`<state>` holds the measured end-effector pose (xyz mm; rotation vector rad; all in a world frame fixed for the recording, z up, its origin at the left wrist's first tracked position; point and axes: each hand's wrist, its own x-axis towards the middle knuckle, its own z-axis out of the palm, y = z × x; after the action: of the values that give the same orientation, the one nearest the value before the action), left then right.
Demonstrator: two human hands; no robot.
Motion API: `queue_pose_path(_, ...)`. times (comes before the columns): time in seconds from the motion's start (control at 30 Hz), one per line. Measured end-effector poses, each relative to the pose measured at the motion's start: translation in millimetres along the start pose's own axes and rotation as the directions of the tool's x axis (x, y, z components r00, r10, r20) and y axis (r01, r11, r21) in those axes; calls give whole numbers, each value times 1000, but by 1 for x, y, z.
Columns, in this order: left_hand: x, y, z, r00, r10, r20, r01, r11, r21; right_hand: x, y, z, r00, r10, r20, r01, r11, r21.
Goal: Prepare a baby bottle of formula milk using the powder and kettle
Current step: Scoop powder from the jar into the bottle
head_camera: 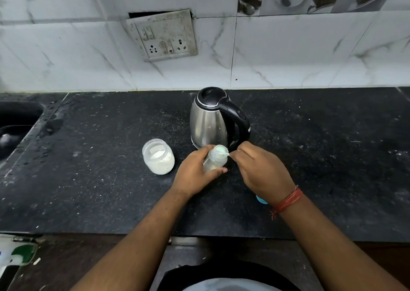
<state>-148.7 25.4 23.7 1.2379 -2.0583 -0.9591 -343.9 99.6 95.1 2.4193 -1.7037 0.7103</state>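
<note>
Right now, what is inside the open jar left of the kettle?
White powder fills the lower part of the jar; its lid is off. Whether a scoop lies buried in the powder cannot be seen.

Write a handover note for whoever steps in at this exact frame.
Left hand: grips the bottle, tilted, just in front of the kettle.
Right hand: fingers pinch a small scoop at the bottle's mouth.
Powder jar: open, left of the bottle.
Kettle: lid shut, on the counter.
Done: powder seems to be going in.
Left: water if not yet added, cap, shake. The blue thing under the right wrist may be the cap.
</note>
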Motion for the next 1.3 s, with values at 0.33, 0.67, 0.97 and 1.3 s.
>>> queue_pose_path(0.33,2,4,0,1000,24,-3,-24,1000,11,5,14,-16,995,-88,54,86,996,37)
queue_pose_path(0.67,5,4,6,1000,-2,7,2,999,-44,6,25,-24,986,162,-41,-139,934,330)
queue_pose_path(0.97,8,-4,37,992,-113,48,120,976,-182,-8,23,-9,647,738,192,-466,183,866)
queue_pose_path(1.3,14,-13,67,978,-148,145,175,965,-196,-22,29,9,538,764,355,-541,-9,841)
